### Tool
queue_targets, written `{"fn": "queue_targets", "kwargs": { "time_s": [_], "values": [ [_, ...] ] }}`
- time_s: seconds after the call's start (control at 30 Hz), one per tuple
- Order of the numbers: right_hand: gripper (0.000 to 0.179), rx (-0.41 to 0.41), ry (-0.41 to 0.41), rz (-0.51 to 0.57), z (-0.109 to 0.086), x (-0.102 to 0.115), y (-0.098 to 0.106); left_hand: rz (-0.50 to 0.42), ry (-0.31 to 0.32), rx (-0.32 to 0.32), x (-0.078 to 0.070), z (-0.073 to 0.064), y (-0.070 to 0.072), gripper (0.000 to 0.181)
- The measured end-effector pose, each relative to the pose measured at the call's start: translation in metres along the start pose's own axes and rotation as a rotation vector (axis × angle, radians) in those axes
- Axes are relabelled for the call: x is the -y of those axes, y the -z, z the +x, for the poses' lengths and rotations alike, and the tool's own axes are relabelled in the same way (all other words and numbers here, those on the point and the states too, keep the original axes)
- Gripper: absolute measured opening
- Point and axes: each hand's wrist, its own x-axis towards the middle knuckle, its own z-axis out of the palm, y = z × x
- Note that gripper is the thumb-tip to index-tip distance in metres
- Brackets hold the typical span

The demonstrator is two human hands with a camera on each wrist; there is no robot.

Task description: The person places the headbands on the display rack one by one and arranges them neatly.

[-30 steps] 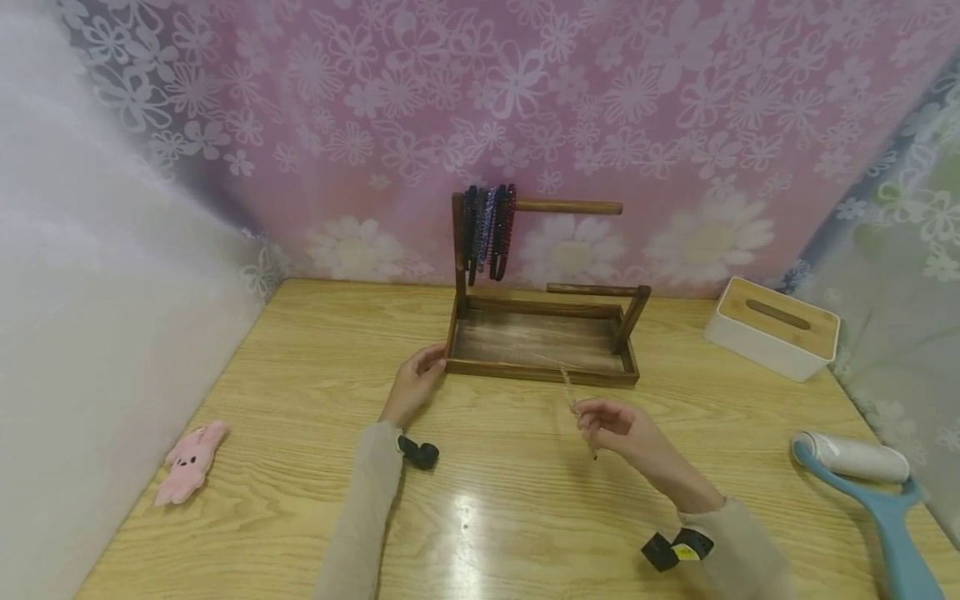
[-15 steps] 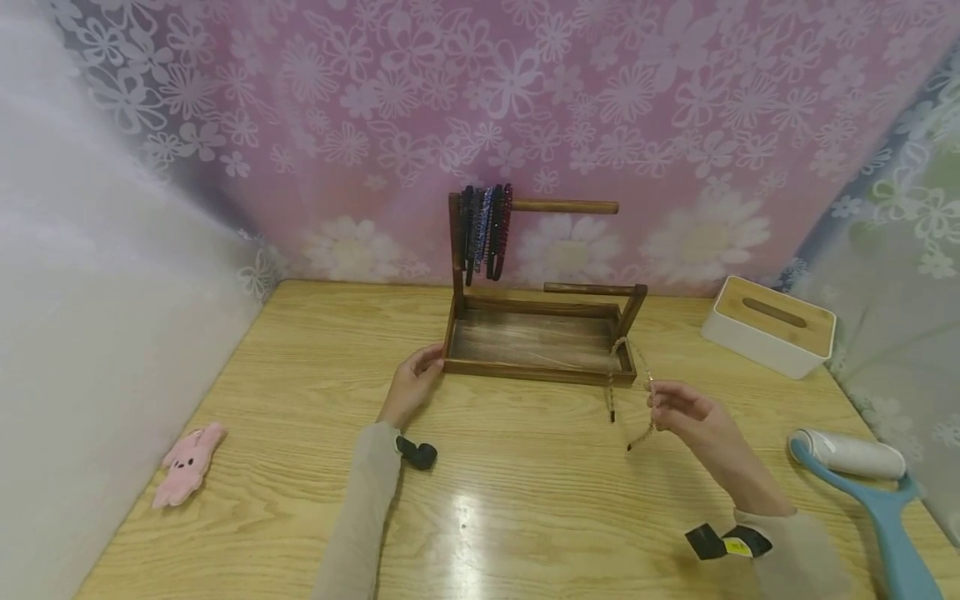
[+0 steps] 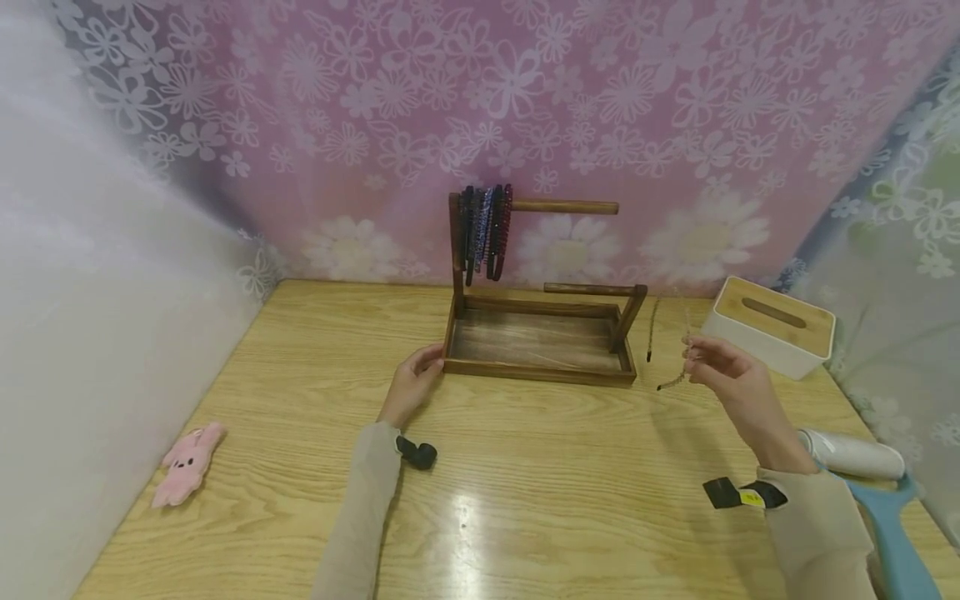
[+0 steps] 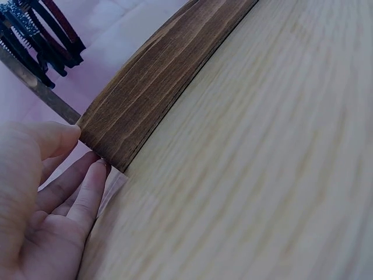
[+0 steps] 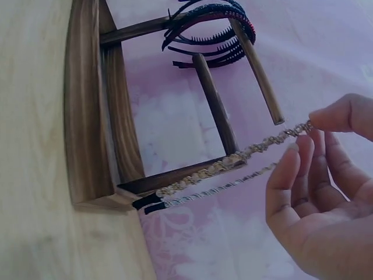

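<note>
Between thumb and fingers, my right hand (image 3: 733, 382) pinches a thin beaded headband (image 5: 218, 166) with black tips, held in the air right of the wooden headband rack (image 3: 540, 372). In the right wrist view the beads look gold and pale, and both tips point toward the rack's tray. My left hand (image 3: 411, 385) holds the front left corner of the rack; in the left wrist view its thumb and fingertips meet the dark wood there. Several dark, glittery headbands (image 3: 487, 233) hang on the upper bar (image 3: 570, 207), close to its post. The lower bar (image 3: 588, 289) carries nothing.
A white tissue box (image 3: 757, 342) with a wooden lid stands at the back right, just behind my right hand. Near my right sleeve lies a blue-handled lint roller (image 3: 862, 458). A pink plush toy (image 3: 189, 465) lies at the table's left edge.
My right hand has carried the beaded headband rightward and away from me, from in front of the tray to beyond the rack's right end. The left hand has stayed at the rack's corner.
</note>
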Motion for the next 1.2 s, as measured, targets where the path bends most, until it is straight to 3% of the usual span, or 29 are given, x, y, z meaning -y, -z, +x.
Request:
{"fn": "queue_targets", "kwargs": {
  "time_s": [0.23, 0.57, 0.87, 1.07, 1.2],
  "values": [
    [0.027, -0.085, -0.010, 0.022, 0.027, 0.006, -0.009, -0.016, 0.019, -0.037, 0.015, 0.009, -0.004, 0.037],
    [0.023, -0.102, -0.010, 0.053, 0.070, 0.017, -0.025, 0.008, -0.011, -0.005, 0.001, 0.001, 0.001, 0.038],
    [0.021, -0.105, -0.019, 0.099, 0.102, 0.034, -0.044, -0.004, -0.013, -0.031, 0.031, 0.016, -0.002, 0.037],
    [0.023, -0.099, -0.026, 0.110, 0.122, 0.038, -0.056, -0.021, -0.007, -0.031, 0.031, 0.015, -0.003, 0.038],
    [0.025, -0.079, -0.032, 0.073, 0.129, 0.036, -0.065, -0.018, -0.004, -0.011, 0.020, 0.010, -0.002, 0.038]
  ]
}}
